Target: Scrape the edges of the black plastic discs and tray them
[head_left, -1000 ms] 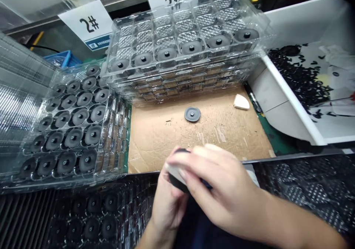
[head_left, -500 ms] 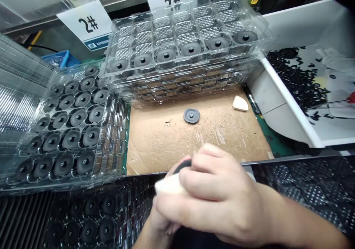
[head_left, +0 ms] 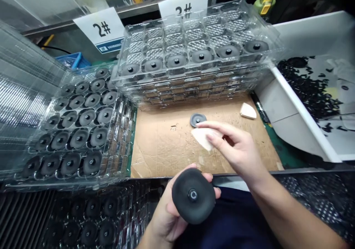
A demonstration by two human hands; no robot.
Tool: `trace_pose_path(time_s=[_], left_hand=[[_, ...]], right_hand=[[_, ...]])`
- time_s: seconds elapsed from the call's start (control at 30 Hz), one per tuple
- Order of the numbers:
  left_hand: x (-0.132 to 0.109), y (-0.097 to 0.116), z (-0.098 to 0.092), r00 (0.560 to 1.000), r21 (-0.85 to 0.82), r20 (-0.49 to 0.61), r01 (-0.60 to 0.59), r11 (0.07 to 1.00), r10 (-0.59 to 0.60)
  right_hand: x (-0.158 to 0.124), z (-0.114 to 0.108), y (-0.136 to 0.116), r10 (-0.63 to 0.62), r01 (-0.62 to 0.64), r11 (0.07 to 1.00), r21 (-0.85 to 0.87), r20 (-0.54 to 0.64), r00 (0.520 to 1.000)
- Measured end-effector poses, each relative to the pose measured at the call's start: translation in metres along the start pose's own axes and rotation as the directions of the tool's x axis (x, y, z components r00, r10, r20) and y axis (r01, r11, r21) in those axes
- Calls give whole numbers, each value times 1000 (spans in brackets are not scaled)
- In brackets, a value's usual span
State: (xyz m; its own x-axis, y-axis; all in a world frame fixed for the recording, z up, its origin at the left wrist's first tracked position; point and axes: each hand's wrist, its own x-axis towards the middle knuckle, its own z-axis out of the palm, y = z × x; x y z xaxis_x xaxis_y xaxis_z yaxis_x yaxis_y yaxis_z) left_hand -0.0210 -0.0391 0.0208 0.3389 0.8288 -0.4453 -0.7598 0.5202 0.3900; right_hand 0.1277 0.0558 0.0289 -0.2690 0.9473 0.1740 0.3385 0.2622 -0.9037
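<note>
Matte black, rounded-square dish with a raised central hub (head_left: pixel 193 195) sits in my left hand (head_left: pixel 169 215), hub facing me, my fingers curled behind it and their tips showing past its right rim. I judge it light, probably moulded plastic or rubber, fairly stiff, its smooth face perhaps a little slippery; the outer rim seems the best hold, leaving the face and hub uncovered. My right hand (head_left: pixel 240 149) pinches a white, wedge-shaped pad (head_left: pixel 203 138) between thumb and fingers; it looks soft, likely to give when squeezed. Beyond it, a dark grey disc with a small hub (head_left: pixel 195 121) lies on the brown cardboard sheet (head_left: pixel 155 142), so close behind my fingertips in this view that I cannot tell whether they touch. Farther right on the cardboard rests another white wedge (head_left: pixel 248 111). Stacked clear plastic trays (head_left: pixel 172 82) wall off the back, a clear tray stack filled with dark discs (head_left: pixel 119 127) bounds the left, and the white bin (head_left: pixel 305 114) holding small black pieces (head_left: pixel 307 90) crowds the right.
</note>
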Motion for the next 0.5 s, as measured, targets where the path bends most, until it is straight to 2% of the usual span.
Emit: trace_pose_path(time_s=[0.03,0.1,0.17,0.27,0.37,0.43,0.5], left_hand=[[0,0,-1,999,-39,51,0,999,2],[2,0,-5,993,-74,110,-31,997,39],[4,1,-9,989,-95,125,-62,993,74],[6,4,-12,992,-105,90,-78,991,87],[6,6,-12,995,-102,57,-71,992,77],[6,5,-12,996,-94,35,-78,993,82],[6,3,-11,996,-75,-4,-90,993,90]], right_hand=[[-2,3,12,92,-91,996,-17,22,996],[-14,14,35,172,-162,984,-78,144,974],[-33,29,54,181,-154,981,-122,255,950],[-54,42,69,178,-139,980,-139,324,929],[-50,31,61,203,-166,974,-153,271,941],[-38,16,41,206,-181,972,-147,177,962],[-29,5,11,138,-132,984,-124,42,990]])
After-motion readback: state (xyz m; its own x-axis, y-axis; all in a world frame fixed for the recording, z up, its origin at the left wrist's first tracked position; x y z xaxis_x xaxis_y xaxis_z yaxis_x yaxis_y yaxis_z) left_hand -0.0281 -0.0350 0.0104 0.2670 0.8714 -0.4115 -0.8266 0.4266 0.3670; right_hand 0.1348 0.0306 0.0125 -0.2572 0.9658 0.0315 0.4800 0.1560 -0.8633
